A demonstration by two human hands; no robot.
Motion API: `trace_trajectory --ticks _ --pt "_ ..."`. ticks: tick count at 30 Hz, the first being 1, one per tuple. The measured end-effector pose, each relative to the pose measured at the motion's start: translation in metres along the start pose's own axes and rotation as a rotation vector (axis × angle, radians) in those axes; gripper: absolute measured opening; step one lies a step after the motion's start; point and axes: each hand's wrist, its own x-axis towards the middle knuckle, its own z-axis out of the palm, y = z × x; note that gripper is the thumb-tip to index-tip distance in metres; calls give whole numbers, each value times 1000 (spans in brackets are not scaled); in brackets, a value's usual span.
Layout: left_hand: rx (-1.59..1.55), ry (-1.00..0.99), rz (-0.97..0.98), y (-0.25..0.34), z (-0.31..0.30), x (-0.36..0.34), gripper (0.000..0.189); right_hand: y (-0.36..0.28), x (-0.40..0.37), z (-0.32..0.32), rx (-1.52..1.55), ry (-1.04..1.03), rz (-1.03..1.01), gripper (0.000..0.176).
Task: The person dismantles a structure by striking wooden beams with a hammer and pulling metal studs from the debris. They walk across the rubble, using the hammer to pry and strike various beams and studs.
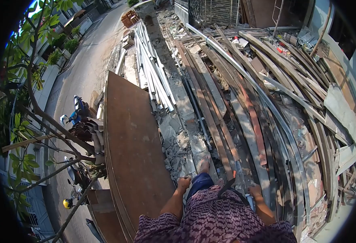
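Note:
My left hand (184,183) is closed, its fingers curled in at my left side, close to the edge of a large brown wooden board (131,133). On the other side, my right hand (255,190) hangs near my hip with fingers curled, over long timber beams; what either hand holds, if anything, I cannot make out. Just below the right hand shows a small silvery-blue thing (249,200). A dark strap-like piece with an orange tip (226,186) lies across the front of my patterned shirt (214,206). My bare foot (205,166) steps onto a narrow concrete strip.
Long wooden beams (210,101) and a curved-looking metal bar (263,95) cover the right side. White metal profiles (151,65) lie in a pile ahead. Broken rubble (176,150) lines the strip. Tree branches (64,133), parked motorbikes (78,109) and a road (85,52) are at left.

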Motion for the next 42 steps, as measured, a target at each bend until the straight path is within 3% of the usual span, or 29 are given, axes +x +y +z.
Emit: trace_trajectory --ticks 7,10,13,16,22,31,42 --pt "123 111 19 8 7 -11 21 83 68 21 4 -10 -69 23" --pt "124 97 18 1 6 -7 24 43 32 8 -27 -36 -63 22" --pt "203 5 -39 1 1 -3 29 56 45 14 35 -61 -24 23" --pt "193 98 49 -5 4 0 25 26 18 3 7 -49 -15 25" --pt "188 63 34 -4 4 2 27 27 18 0 9 9 8 34" --pt "118 56 -15 12 7 -11 29 41 33 2 -35 -60 -77 31" --pt "97 63 -34 -5 6 -3 27 -7 -19 -7 -15 -15 -29 31"
